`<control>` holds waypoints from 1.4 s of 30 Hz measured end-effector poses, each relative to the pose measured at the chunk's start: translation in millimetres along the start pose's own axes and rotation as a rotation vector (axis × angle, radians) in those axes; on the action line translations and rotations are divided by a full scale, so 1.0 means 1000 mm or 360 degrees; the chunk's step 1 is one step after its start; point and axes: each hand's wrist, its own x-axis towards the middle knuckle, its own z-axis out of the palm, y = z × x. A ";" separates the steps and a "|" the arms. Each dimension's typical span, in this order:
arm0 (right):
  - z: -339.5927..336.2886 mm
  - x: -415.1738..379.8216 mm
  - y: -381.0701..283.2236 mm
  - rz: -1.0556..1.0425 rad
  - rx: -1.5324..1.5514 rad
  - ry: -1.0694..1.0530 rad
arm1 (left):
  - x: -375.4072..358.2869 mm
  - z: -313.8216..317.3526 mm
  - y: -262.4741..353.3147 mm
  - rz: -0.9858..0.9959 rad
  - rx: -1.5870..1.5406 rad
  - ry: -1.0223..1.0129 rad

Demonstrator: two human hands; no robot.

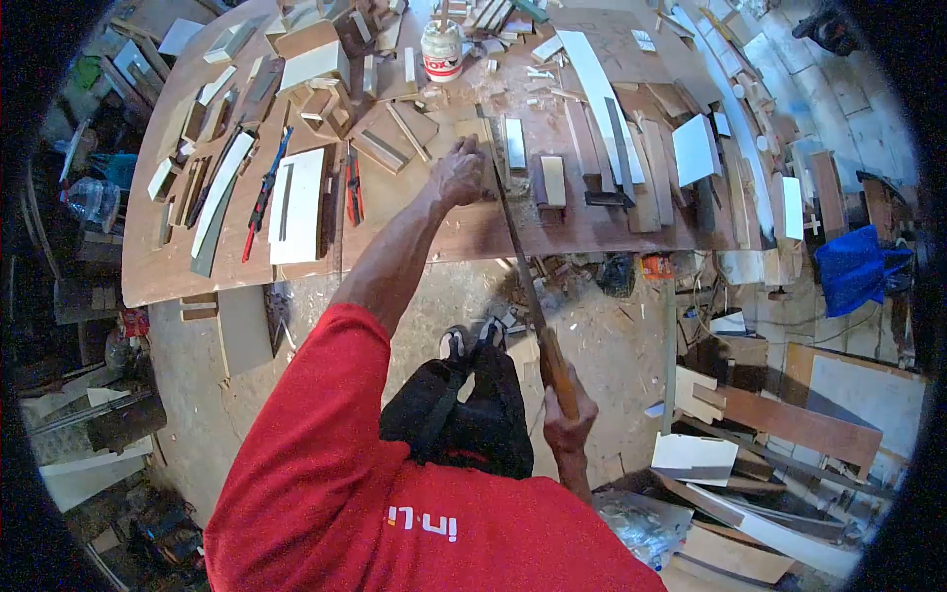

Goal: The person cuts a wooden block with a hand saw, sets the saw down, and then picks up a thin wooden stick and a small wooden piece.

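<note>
My right hand is wrapped round the wooden handle of a handsaw, low in front of my body. From there the long, narrow blade runs up and away across the table's near edge. Its far part lies along the right side of a thin light-brown wooden board. My left hand presses on that board, just left of the blade, with its fingers curled. How far the fingers reach around the board is hidden.
The brown worktable carries wood offcuts, a white tub with a red label, a red-and-blue clamp and red pliers-like tool. Boards are piled at right near a blue cloth. Scraps litter the floor beneath.
</note>
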 end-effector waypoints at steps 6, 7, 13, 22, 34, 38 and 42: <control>0.002 0.005 -0.001 -0.0120 0.0041 -0.0015 | 0.002 0.019 -0.002 -0.0128 -0.0106 0.0305; 0.006 0.010 -0.011 0.0064 0.0021 -0.0061 | -0.005 0.004 0.005 -0.0212 -0.0240 0.0172; -0.007 -0.013 0.025 -0.0254 0.0030 0.0081 | 0.016 0.065 -0.024 -0.0081 0.0030 0.0449; -0.009 -0.017 0.022 -0.0181 0.0046 0.0090 | -0.001 0.024 -0.003 -0.0219 -0.0242 0.0371; -0.002 -0.002 0.018 -0.0143 -0.0057 0.0038 | -0.007 -0.018 0.013 -0.0174 -0.0113 -0.0022; -0.006 -0.007 0.027 -0.0090 -0.0079 0.0012 | -0.002 -0.008 0.007 -0.0148 0.0106 -0.0321; -0.019 -0.018 0.033 -0.0083 0.0133 0.0035 | -0.008 0.016 -0.002 -0.0230 -0.0350 0.0213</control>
